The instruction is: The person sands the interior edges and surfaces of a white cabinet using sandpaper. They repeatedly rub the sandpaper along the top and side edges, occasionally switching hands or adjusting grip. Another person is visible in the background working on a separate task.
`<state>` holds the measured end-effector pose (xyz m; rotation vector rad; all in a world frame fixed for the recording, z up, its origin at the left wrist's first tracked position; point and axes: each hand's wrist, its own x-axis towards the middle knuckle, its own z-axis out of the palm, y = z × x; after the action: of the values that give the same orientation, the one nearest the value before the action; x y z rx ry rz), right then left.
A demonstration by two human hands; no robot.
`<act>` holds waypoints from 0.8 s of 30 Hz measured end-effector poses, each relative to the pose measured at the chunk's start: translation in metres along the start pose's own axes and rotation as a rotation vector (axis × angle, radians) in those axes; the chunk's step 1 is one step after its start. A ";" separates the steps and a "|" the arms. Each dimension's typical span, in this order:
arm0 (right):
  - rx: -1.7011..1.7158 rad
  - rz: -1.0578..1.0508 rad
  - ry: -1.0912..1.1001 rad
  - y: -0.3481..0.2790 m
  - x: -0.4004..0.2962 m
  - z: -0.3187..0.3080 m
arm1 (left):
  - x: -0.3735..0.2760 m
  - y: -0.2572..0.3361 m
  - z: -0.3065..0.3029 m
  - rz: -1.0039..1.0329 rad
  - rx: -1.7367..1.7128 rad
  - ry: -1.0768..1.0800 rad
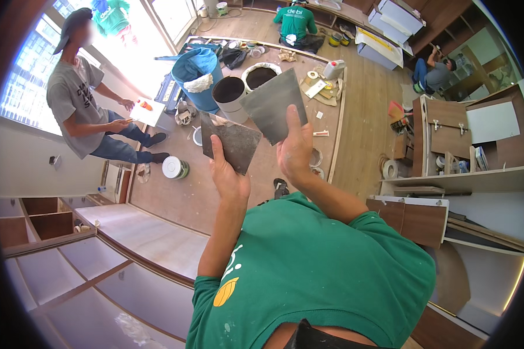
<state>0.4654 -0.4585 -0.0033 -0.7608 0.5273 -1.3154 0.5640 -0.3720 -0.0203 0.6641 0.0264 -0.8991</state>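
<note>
My left hand (228,176) grips a dark, square flat panel (232,144) by its lower edge, thumb across its face. That face looks mottled, with a lighter patch along the top edge. A second square panel (276,102), greyer and smoother, is held in my right hand (296,150), the thumb pressed on its front. Both panels are raised side by side at a tilt in front of my chest, a small gap between them. The fingers behind the panels are hidden, and the panels' material is unclear.
Beyond the panels stand a blue barrel (194,72), a grey bucket (229,94) and a lidded white pail (174,167). A person (83,87) stands at left; others work further back. Cabinets (449,126) line the right side, and a shelving frame (83,266) lies at lower left.
</note>
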 end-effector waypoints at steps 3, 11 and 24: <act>0.086 0.072 -0.036 -0.005 -0.015 0.014 | -0.005 0.005 0.009 0.014 -0.004 -0.053; 0.145 0.310 -0.052 -0.019 -0.035 0.007 | 0.021 0.026 0.005 0.092 -0.058 0.084; -1.014 -0.189 -0.752 -0.025 -0.005 -0.022 | 0.017 0.030 0.012 0.094 0.097 0.121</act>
<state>0.4322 -0.4596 0.0007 -2.0727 0.4868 -0.7569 0.5939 -0.3774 0.0003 0.8034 0.0594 -0.7725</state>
